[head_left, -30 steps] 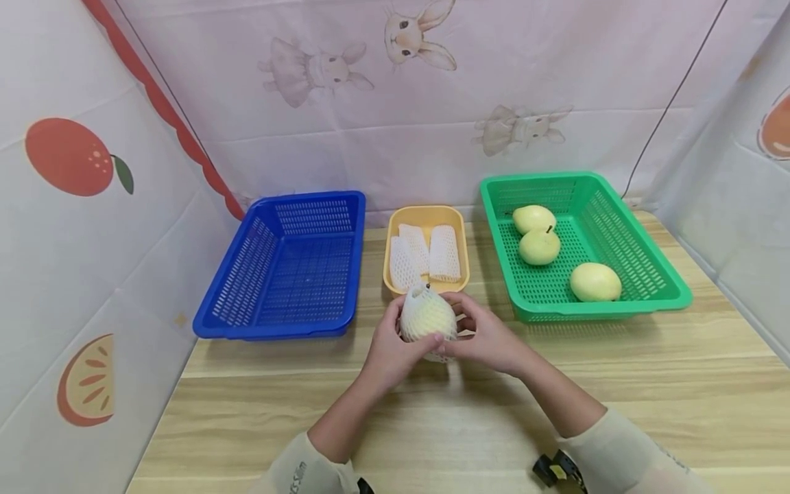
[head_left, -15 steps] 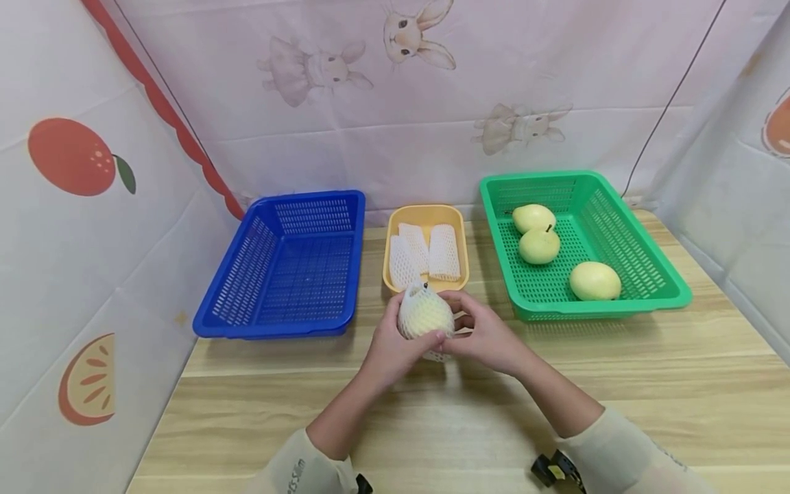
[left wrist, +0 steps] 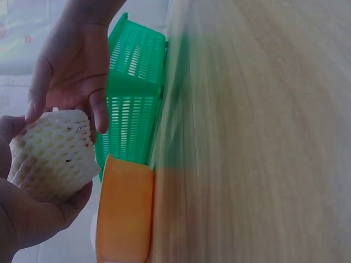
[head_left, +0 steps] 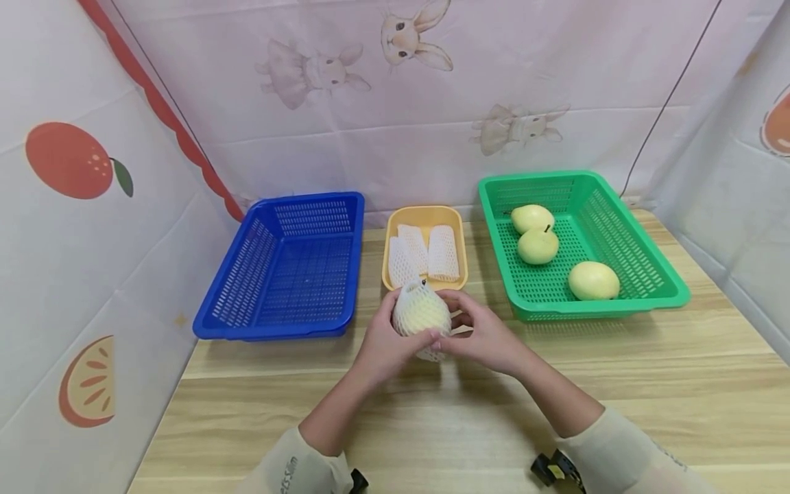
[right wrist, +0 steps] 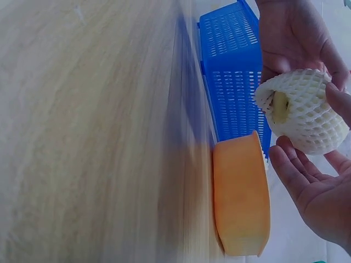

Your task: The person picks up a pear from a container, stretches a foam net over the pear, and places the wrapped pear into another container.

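The wooden table (head_left: 469,432) is spanning the lower frame. At right, the green basket (head_left: 617,233) is holding three bare pears (head_left: 594,280); at left, the blue basket (head_left: 308,274) is standing well apart from it. Between them, the yellow tray (head_left: 426,216) is carrying net sleeves (head_left: 443,254). At centre, the left hand (head_left: 385,343) and right hand (head_left: 484,343) are curling partway closed around a netted pear (head_left: 422,314), thumbs close together (some fingertips are hiding behind it). The pear is sitting slightly further left than a second ago, its net already around it, so the hands are probably just adjusting the fit.
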A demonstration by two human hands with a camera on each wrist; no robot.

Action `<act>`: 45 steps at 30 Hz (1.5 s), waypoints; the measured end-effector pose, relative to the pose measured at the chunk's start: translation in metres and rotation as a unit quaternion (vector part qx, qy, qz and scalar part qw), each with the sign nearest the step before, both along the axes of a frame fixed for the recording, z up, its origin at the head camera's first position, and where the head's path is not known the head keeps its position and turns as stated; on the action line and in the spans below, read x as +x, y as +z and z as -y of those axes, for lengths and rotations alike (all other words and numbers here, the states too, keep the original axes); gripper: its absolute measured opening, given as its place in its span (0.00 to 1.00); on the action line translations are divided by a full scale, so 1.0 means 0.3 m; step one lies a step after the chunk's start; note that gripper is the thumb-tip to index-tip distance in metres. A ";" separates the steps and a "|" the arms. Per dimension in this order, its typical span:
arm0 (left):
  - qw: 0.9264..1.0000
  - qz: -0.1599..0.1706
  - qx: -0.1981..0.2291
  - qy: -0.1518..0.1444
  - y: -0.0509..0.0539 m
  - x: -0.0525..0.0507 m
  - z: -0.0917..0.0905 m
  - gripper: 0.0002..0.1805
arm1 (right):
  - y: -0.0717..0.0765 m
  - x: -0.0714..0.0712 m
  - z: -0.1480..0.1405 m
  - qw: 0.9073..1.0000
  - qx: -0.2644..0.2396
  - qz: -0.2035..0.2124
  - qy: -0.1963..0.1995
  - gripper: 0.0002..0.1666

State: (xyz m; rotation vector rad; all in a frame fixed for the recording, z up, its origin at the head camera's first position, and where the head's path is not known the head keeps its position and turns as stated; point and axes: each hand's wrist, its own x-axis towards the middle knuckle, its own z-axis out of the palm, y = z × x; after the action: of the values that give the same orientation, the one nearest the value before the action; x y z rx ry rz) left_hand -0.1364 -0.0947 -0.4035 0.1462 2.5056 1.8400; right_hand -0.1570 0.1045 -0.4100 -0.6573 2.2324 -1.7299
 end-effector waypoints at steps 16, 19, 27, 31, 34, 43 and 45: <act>0.999 -0.037 -0.013 0.016 0.044 -0.005 0.036 0.44 | 0.013 0.001 0.020 1.000 0.003 -0.005 0.000 0.40; 0.998 -0.052 -0.027 0.017 0.055 -0.007 0.044 0.45 | 0.012 0.003 0.019 0.999 0.016 -0.029 -0.008 0.39; 0.994 -0.082 -0.068 0.034 0.108 -0.006 0.092 0.44 | 0.015 0.005 0.024 0.996 0.045 -0.081 -0.015 0.38; 0.992 -0.092 -0.084 0.038 0.150 -0.012 0.130 0.45 | 0.016 0.005 0.030 0.994 0.054 -0.089 -0.016 0.37; 0.990 -0.094 -0.094 0.046 0.177 -0.021 0.163 0.46 | 0.015 0.005 0.032 0.993 0.059 -0.097 -0.019 0.36; 0.981 -0.104 -0.136 0.087 0.234 -0.056 0.284 0.47 | 0.013 0.004 0.036 0.993 0.064 -0.093 -0.015 0.35; 0.979 -0.094 -0.154 0.096 0.242 -0.064 0.314 0.47 | 0.014 0.005 0.036 0.993 0.067 -0.092 -0.014 0.35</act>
State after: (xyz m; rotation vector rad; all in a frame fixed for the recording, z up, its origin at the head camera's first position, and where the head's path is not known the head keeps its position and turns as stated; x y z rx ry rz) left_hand -0.1557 -0.1889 -0.3310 0.0745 2.9949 1.5299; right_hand -0.1555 0.0936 -0.4060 -0.7853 2.4665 -1.5714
